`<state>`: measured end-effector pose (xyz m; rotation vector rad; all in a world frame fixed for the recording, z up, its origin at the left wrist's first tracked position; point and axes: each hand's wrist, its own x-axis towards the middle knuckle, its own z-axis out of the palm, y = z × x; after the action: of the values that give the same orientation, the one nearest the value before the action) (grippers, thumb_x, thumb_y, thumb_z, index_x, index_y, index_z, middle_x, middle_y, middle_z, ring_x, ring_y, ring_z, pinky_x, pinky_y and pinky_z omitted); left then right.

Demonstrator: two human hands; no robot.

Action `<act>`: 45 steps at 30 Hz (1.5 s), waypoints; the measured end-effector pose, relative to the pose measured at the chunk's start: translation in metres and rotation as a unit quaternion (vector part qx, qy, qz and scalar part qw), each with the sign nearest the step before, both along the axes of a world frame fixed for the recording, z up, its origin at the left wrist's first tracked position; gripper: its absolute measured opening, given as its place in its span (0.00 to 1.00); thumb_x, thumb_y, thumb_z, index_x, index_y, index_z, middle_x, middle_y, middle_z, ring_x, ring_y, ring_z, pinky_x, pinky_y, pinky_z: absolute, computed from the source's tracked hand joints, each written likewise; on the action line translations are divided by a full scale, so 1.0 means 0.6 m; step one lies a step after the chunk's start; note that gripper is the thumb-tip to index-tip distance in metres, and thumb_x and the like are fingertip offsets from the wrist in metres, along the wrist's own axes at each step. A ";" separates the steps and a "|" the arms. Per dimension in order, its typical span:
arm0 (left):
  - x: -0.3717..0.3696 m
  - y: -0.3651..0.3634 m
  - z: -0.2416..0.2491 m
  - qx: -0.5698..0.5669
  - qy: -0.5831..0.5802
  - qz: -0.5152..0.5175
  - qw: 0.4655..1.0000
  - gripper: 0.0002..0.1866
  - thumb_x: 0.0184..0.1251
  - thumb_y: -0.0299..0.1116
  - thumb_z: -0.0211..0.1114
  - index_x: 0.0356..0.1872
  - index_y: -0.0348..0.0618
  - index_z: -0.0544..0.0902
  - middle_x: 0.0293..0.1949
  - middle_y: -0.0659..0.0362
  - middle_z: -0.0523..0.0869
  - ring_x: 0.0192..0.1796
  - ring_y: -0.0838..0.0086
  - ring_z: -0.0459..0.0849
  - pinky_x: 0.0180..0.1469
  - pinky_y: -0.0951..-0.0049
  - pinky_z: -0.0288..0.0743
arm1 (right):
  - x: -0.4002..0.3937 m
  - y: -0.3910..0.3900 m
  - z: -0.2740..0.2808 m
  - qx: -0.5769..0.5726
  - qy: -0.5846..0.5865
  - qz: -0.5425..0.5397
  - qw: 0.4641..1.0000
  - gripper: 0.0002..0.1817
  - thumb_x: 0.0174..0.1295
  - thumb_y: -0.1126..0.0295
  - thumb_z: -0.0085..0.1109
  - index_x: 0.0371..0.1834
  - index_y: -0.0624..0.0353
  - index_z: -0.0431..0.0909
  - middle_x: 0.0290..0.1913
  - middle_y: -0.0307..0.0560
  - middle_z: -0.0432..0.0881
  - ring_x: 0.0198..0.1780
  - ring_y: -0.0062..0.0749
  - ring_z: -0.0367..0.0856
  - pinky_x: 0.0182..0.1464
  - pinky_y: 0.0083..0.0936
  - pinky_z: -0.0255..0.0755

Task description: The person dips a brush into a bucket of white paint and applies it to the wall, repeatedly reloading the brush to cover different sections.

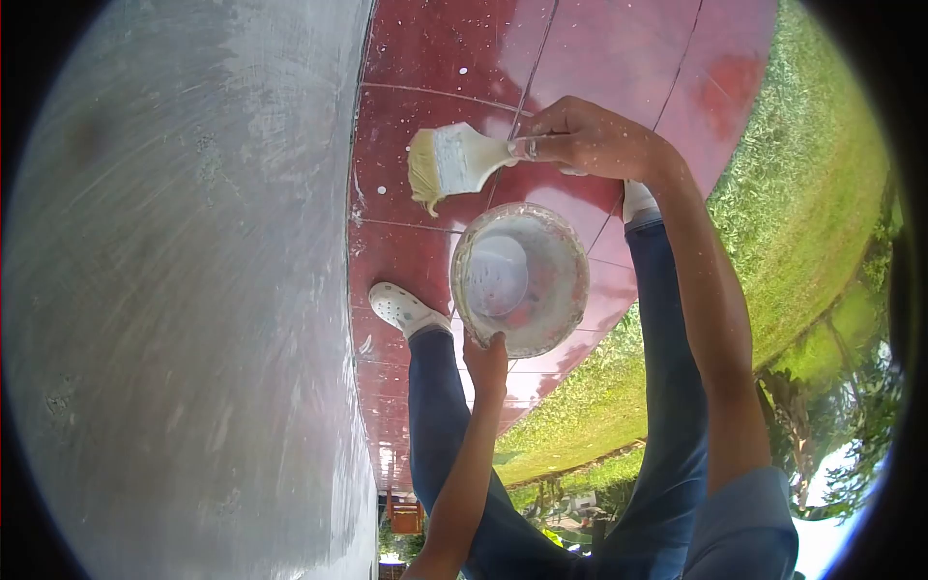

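Observation:
My right hand is closed round the handle of a wide paintbrush. Its cream bristles point left, and white paint coats the ferrule and handle. Below the brush is a round, paint-crusted bucket, gripped at its near rim by my left hand. White paint lies in the bottom of the bucket. The brush is apart from both the bucket and the grey wall. White specks show on my right hand and forearm.
The grey, streaky wall fills the left side. Red floor tiles with white paint drops run along it. My white clogs stand on the tiles. Grass borders the floor on the right. A brown wooden piece of furniture stands farther off.

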<state>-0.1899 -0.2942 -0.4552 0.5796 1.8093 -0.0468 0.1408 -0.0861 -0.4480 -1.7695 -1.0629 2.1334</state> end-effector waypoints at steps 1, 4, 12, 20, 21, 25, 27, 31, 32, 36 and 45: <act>0.000 -0.004 -0.005 0.013 -0.014 0.027 0.999 0.28 0.57 0.23 0.63 0.62 0.32 0.72 0.54 0.52 0.81 0.54 0.68 0.79 0.60 0.69 0.69 | 0.004 -0.009 0.046 -0.015 -0.019 0.063 0.998 0.17 0.69 0.58 0.57 0.44 0.61 0.87 0.24 0.38 0.79 0.32 0.17 0.78 0.37 0.23 0.72; 0.030 0.019 0.014 0.000 -0.006 0.066 0.998 0.28 0.57 0.22 0.64 0.62 0.32 0.72 0.54 0.53 0.81 0.55 0.69 0.79 0.60 0.70 0.68 | -0.012 -0.136 0.004 0.012 -0.053 0.189 0.980 0.17 0.65 0.60 0.58 0.47 0.63 0.85 0.45 0.56 0.86 0.50 0.45 0.84 0.55 0.38 0.75; 0.037 0.004 0.011 -0.009 -0.048 0.082 0.995 0.30 0.57 0.21 0.65 0.64 0.33 0.70 0.55 0.53 0.81 0.56 0.69 0.79 0.61 0.72 0.69 | -0.166 -0.288 -0.082 0.065 -0.241 0.243 0.937 0.09 0.56 0.66 0.59 0.33 0.59 0.84 0.32 0.54 0.86 0.36 0.48 0.88 0.40 0.40 0.81; 0.040 -0.014 0.009 0.031 -0.039 0.024 0.998 0.26 0.58 0.21 0.64 0.61 0.32 0.73 0.51 0.51 0.83 0.53 0.67 0.81 0.59 0.68 0.71 | -0.222 -0.295 -0.096 0.120 -0.319 0.192 0.921 0.07 0.56 0.67 0.60 0.31 0.59 0.80 0.24 0.53 0.83 0.30 0.46 0.87 0.34 0.40 0.80; 0.040 -0.019 0.008 0.050 -0.035 0.013 0.998 0.24 0.57 0.21 0.65 0.58 0.31 0.75 0.48 0.48 0.85 0.51 0.64 0.84 0.56 0.66 0.74 | -0.227 -0.295 -0.098 0.143 -0.335 0.191 0.911 0.07 0.56 0.67 0.60 0.31 0.59 0.80 0.23 0.52 0.83 0.30 0.44 0.87 0.33 0.38 0.80; 0.038 -0.027 0.005 0.065 -0.051 0.020 0.996 0.25 0.57 0.21 0.64 0.59 0.31 0.75 0.47 0.47 0.85 0.50 0.63 0.84 0.56 0.65 0.74 | -0.258 -0.303 -0.109 0.177 -0.362 0.260 0.877 0.06 0.55 0.67 0.61 0.31 0.56 0.79 0.24 0.50 0.83 0.30 0.40 0.88 0.32 0.34 0.80; 0.039 -0.026 0.005 0.069 -0.057 0.014 0.996 0.26 0.57 0.20 0.64 0.59 0.31 0.75 0.48 0.47 0.85 0.51 0.62 0.84 0.56 0.65 0.74 | -0.277 -0.311 -0.114 0.145 -0.325 0.288 0.889 0.06 0.54 0.66 0.62 0.31 0.55 0.79 0.26 0.49 0.84 0.32 0.36 0.88 0.32 0.32 0.80; 0.039 -0.026 0.008 0.059 -0.052 0.015 0.997 0.26 0.57 0.20 0.64 0.60 0.32 0.74 0.49 0.47 0.85 0.52 0.62 0.84 0.57 0.65 0.74 | -0.296 -0.319 -0.095 0.076 -0.243 0.261 0.931 0.04 0.54 0.67 0.61 0.29 0.54 0.83 0.28 0.44 0.85 0.40 0.38 0.88 0.37 0.36 0.78; 0.040 -0.025 0.010 0.058 -0.041 0.010 0.997 0.26 0.57 0.20 0.64 0.60 0.32 0.74 0.50 0.47 0.84 0.52 0.62 0.83 0.57 0.65 0.74 | -0.290 -0.321 -0.091 0.079 -0.201 0.254 0.943 0.05 0.54 0.68 0.61 0.30 0.56 0.84 0.30 0.46 0.86 0.42 0.39 0.88 0.38 0.36 0.79; 0.047 -0.004 0.022 0.032 -0.013 0.010 0.999 0.31 0.57 0.19 0.64 0.65 0.33 0.70 0.55 0.52 0.81 0.57 0.67 0.79 0.62 0.68 0.69 | -0.222 -0.322 -0.092 0.083 -0.056 0.090 0.991 0.10 0.60 0.69 0.57 0.39 0.61 0.83 0.36 0.50 0.87 0.40 0.38 0.87 0.41 0.35 0.78; 0.039 0.002 0.017 0.077 0.005 0.130 0.989 0.32 0.56 0.19 0.65 0.65 0.32 0.68 0.57 0.51 0.79 0.58 0.68 0.77 0.64 0.70 0.66 | -0.049 -0.255 -0.105 -0.124 0.137 0.071 0.980 0.17 0.73 0.68 0.48 0.61 0.62 0.73 0.37 0.43 0.82 0.37 0.27 0.78 0.46 0.28 0.74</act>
<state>-0.1667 -0.2929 -0.4452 0.4469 1.8952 0.2693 0.1111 -0.2389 -0.5112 -1.4665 -0.9091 2.6028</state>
